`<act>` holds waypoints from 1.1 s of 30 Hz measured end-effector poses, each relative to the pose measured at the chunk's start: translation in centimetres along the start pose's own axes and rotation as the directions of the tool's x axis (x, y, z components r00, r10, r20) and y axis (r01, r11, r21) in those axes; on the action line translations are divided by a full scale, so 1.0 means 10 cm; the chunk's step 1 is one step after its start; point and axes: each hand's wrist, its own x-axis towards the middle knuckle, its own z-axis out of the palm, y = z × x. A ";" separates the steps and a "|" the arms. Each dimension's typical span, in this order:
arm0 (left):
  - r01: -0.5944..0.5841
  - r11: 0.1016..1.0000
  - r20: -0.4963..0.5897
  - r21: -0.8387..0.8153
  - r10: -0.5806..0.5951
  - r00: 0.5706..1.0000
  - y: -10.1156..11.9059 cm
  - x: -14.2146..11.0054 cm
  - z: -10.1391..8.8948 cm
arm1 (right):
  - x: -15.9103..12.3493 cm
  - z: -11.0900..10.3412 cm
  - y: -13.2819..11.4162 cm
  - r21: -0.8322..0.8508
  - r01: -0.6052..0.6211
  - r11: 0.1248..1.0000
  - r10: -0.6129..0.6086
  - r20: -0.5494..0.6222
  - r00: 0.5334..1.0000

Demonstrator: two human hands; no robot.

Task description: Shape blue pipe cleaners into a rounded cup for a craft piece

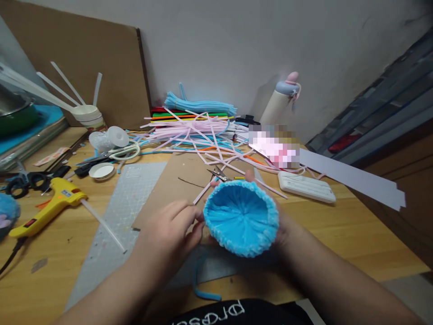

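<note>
A fuzzy blue bowl-shaped piece [241, 216], with a ruffled rim and pleats meeting at its centre, is tilted so its hollow inside faces me. My right hand [282, 228] is wrapped around its back and right side, mostly hidden, with fingertips showing past the far rim. At the left edge of the bowl, my left hand [174, 228] is closed in a pinch; what lies between its fingertips cannot be made out. Below the bowl hangs a bent blue pipe cleaner [206, 295]; its upper end fades from sight near the bowl.
Pink and blue pipe cleaners [189, 131] heap along the wall. A yellow glue gun [54, 207], scissors [123, 151] and a paper cup [88, 117] stand left. Pliers [219, 175] lie behind the bowl on cardboard. A white case [306, 186] and a bottle [275, 106] are right.
</note>
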 end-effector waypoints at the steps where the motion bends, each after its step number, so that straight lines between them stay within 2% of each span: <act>1: -0.051 0.994 -0.028 0.096 0.054 0.998 -0.02 0.00 0.00 | 0.02 -0.03 0.00 -0.006 -0.092 0.996 0.092 0.016 0.996; 3: -0.116 0.966 -0.045 0.232 0.130 0.990 -0.06 0.00 -0.01 | 0.02 -0.07 0.01 -0.025 -0.191 0.981 0.192 0.048 0.980; 5: -0.152 0.946 -0.041 0.288 0.170 0.985 -0.07 0.01 -0.02 | -0.01 -0.09 0.01 -0.032 -0.172 0.984 0.174 0.072 0.982; 8: -0.172 0.949 -0.050 0.265 0.192 0.980 -0.07 0.03 -0.03 | -0.06 -0.11 0.01 -0.033 -0.167 0.985 0.170 0.108 0.980; 11: -0.194 0.954 -0.038 0.228 0.208 0.977 -0.07 0.04 -0.04 | -0.06 -0.14 0.00 0.005 -0.233 0.972 0.232 0.098 0.968; 14: -0.236 0.935 0.052 0.266 0.230 0.972 -0.08 0.03 -0.04 | 0.00 -0.16 0.01 0.113 -0.258 0.960 0.254 0.051 0.966; 18: -0.262 0.885 0.196 0.384 0.199 0.960 -0.06 0.02 -0.04 | 0.06 -0.14 0.02 0.187 -0.282 0.941 0.285 0.014 0.958; 21: -0.263 0.852 0.253 0.452 0.160 0.954 -0.04 0.01 -0.02 | 0.06 -0.10 0.03 0.159 -0.297 0.941 0.301 -0.002 0.954; 25: -0.258 0.834 0.311 0.488 0.110 0.944 -0.02 0.03 0.01 | 0.06 -0.08 0.07 0.149 -0.249 0.957 0.258 -0.046 0.965; 30: -0.226 0.847 0.316 0.482 0.072 0.946 0.00 0.07 0.02 | 0.08 -0.06 0.08 0.144 -0.230 0.962 0.240 -0.057 0.969; 33: -0.252 0.831 0.294 0.496 0.112 0.949 0.01 0.09 -0.02 | 0.10 -0.07 0.07 0.180 -0.251 0.951 0.259 -0.024 0.965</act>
